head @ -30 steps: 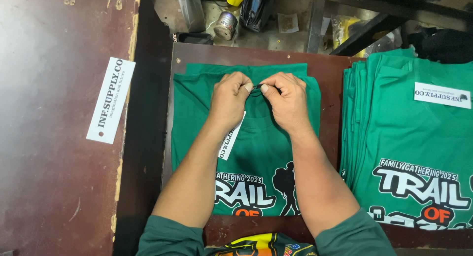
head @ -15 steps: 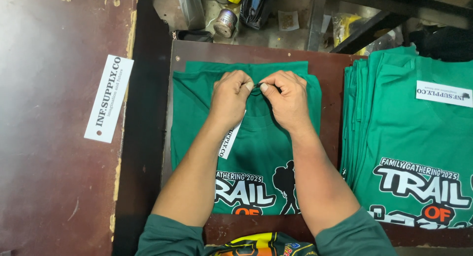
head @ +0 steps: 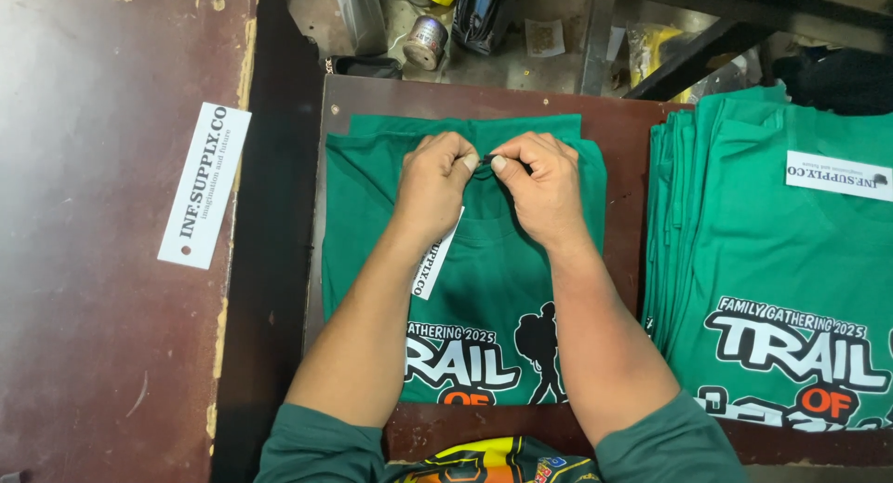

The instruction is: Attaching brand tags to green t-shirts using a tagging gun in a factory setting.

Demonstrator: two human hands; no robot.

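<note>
1. Brown worktable (head: 112, 353) holds a folded green shirt (head: 484, 278) at centre.
2. Left hand (head: 433, 181) and right hand (head: 544, 181) pinch a small dark fastener (head: 484, 159) at twelve o'clock, on the collar.
3. White tag (head: 435, 255) hangs below; finishing likely needs a steady pinch.

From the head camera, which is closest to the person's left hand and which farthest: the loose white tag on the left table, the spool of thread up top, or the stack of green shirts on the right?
From the left hand:
1. Spool of thread, just above, beyond the board's far edge.
2. Loose white tag, to the left on the dark table.
3. Stack of green shirts, far right, past the right hand.
</note>
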